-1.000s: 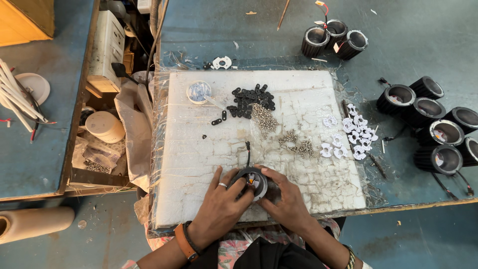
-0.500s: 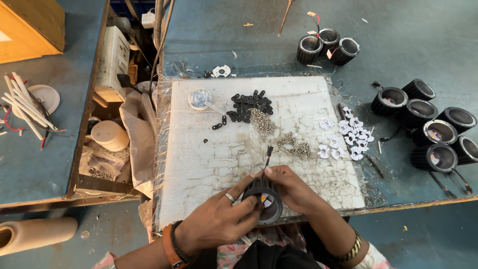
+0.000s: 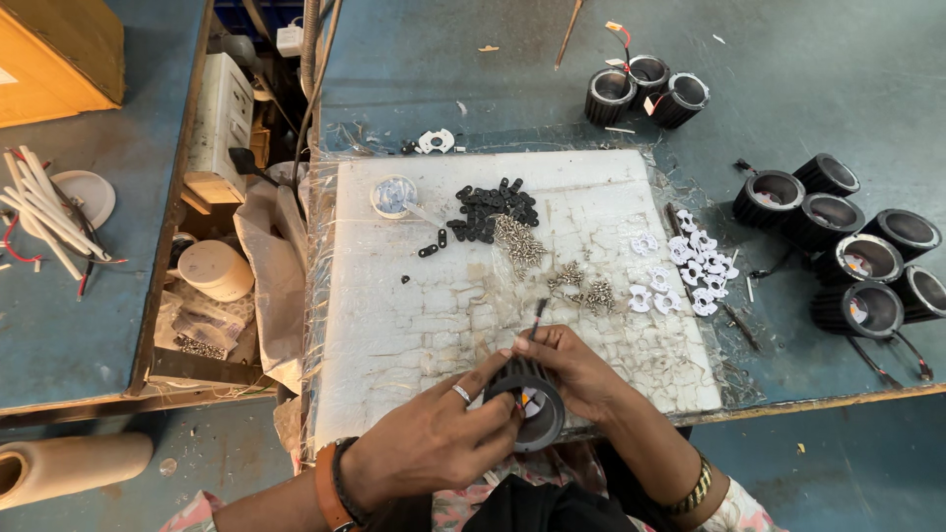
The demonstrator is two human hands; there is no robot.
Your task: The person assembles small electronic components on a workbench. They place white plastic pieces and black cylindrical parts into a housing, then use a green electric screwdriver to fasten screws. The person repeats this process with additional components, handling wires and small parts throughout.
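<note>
Both hands are gripping a black ribbed housing: the left hand is clamping its near side, the right hand is closing over its far side, above the desk.

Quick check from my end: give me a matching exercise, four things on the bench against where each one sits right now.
Things:
1. black finned housing
2. heap of black brackets
3. white plastic pieces
4. small round clear dish

Places:
A. right edge of the white board
B. board's upper-left corner
C. held by left hand and right hand
D. top middle of the board

Pairs: 1-C, 2-D, 3-A, 4-B
</note>
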